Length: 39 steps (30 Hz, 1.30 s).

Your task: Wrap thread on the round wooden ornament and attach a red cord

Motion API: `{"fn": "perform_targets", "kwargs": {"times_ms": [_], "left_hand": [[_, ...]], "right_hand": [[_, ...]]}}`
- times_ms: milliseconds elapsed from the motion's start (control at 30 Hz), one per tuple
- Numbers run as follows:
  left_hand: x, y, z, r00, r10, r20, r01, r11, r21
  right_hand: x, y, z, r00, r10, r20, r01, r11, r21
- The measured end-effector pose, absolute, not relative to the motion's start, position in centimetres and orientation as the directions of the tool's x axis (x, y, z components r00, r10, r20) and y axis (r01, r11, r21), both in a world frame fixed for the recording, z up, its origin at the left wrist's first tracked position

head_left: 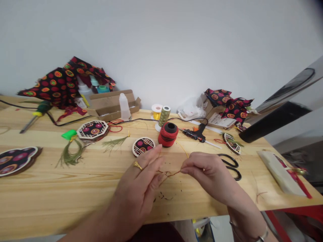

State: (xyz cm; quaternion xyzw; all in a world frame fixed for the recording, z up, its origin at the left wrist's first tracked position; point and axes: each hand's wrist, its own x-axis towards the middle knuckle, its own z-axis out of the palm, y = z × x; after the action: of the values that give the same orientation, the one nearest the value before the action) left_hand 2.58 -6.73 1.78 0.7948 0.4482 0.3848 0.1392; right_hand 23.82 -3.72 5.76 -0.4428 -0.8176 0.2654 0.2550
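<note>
Both my hands are low over the wooden table (75,188), pinching a thin red-and-gold cord (169,173) stretched between them. My left hand (142,185), with a gold ring, has its fingertips closed on the cord's left end. My right hand (208,173) pinches the right end between thumb and forefinger. A yellow strand arcs up from the cord toward a red thread spool (168,134) standing just behind my hands. A small round patterned disc (143,146) lies left of the spool.
Black scissors (230,166) lie right of my right hand. A black glue gun (196,133), gold and green spools (161,114), a cardboard box (111,104), patterned fabric (63,82), green tassels (69,154) and a screwdriver (35,116) lie farther back. Thread scraps lie near the front edge.
</note>
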Motion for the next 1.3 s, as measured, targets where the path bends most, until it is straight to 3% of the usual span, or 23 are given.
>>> {"fn": "perform_targets", "kwargs": {"times_ms": [100, 200, 300, 467, 700, 767, 833, 900, 967, 1300], "left_hand": [[3.2, -6.8, 2.5, 0.343, 0.811, 0.474, 0.499, -0.585, 0.64], [4.0, -6.6, 2.8, 0.379, 0.895, 0.235, 0.364, -0.378, 0.851], [4.5, -6.4, 3.0, 0.444, 0.896, 0.006, 0.305, -0.157, 0.939], [4.6, -6.4, 3.0, 0.402, 0.91, -0.101, 0.374, -0.063, 0.925], [4.6, -6.2, 1.9, 0.29, 0.921, -0.261, 0.252, 0.19, 0.949], [4.5, -6.2, 1.7, 0.228, 0.929, -0.292, 0.202, 0.248, 0.947], [4.3, -6.2, 1.7, 0.167, 0.935, -0.312, 0.157, 0.287, 0.945], [4.1, -6.2, 1.8, 0.132, 0.934, -0.333, 0.128, 0.317, 0.94], [4.1, -6.1, 1.8, 0.122, 0.927, -0.354, 0.108, 0.342, 0.933], [3.8, -5.9, 1.0, 0.114, 0.915, -0.387, 0.012, 0.389, 0.921]], "right_hand": [[23.2, -4.1, 6.1, -0.532, 0.825, 0.19, 0.574, 0.517, -0.635], [22.7, -4.4, 6.2, -0.566, 0.806, 0.176, 0.563, 0.533, -0.631], [22.5, -4.4, 6.0, -0.573, 0.802, 0.168, 0.568, 0.536, -0.625], [22.5, -4.4, 5.4, -0.559, 0.811, 0.174, 0.59, 0.536, -0.604], [24.6, -3.6, 4.7, -0.427, 0.864, 0.265, 0.694, 0.501, -0.516], [26.8, -3.2, 4.0, -0.3, 0.907, 0.297, 0.82, 0.404, -0.405], [29.7, -3.1, 3.0, -0.142, 0.948, 0.284, 0.951, 0.211, -0.227], [32.4, -3.2, 1.9, -0.04, 0.983, 0.181, 0.998, 0.049, -0.044], [34.5, -3.6, 0.8, 0.015, 0.996, 0.088, 1.0, -0.017, 0.024], [35.4, -3.6, -0.8, 0.04, 0.998, -0.047, 0.999, -0.041, -0.018]]}}
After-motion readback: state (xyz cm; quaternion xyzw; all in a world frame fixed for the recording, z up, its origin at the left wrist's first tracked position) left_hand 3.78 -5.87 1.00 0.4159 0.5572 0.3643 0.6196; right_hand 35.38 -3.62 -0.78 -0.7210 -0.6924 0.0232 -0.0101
